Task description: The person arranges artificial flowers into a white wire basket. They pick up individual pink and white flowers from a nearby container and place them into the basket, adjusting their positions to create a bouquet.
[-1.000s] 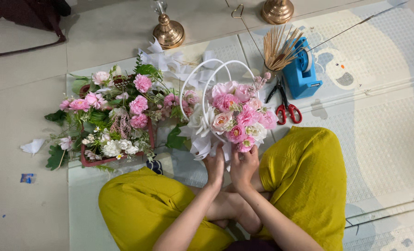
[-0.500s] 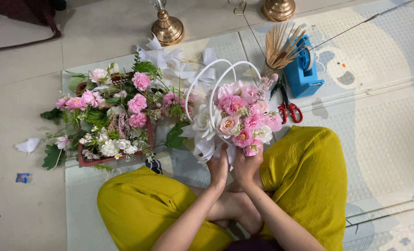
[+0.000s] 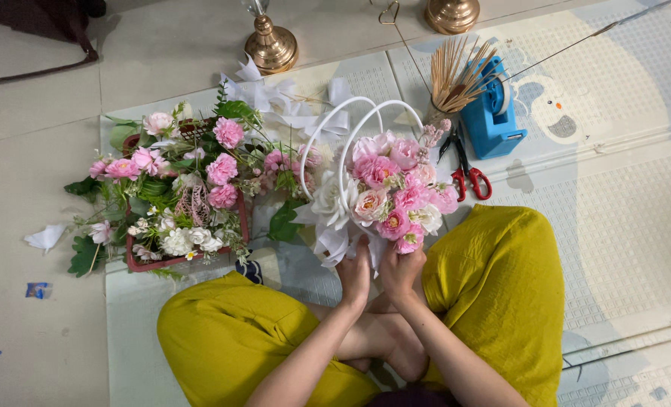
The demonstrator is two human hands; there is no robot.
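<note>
Counted per kind: 2 bare hands, left hand [image 3: 356, 270] and right hand [image 3: 400, 271]. 1 white loop-handled basket of pink and white flowers [image 3: 384, 192]. 1 red tray heaped with pink flowers and green leaves [image 3: 171, 197]. 2 round brass stand bases, one [image 3: 273, 47] at centre top, other [image 3: 452, 13] at top right. 1 pair of red-handled scissors [image 3: 467, 169]. 1 blue plastic tape dispenser [image 3: 492, 113]. 1 bundle of thin wooden sticks [image 3: 458, 71]; sticks too many to count.
</note>
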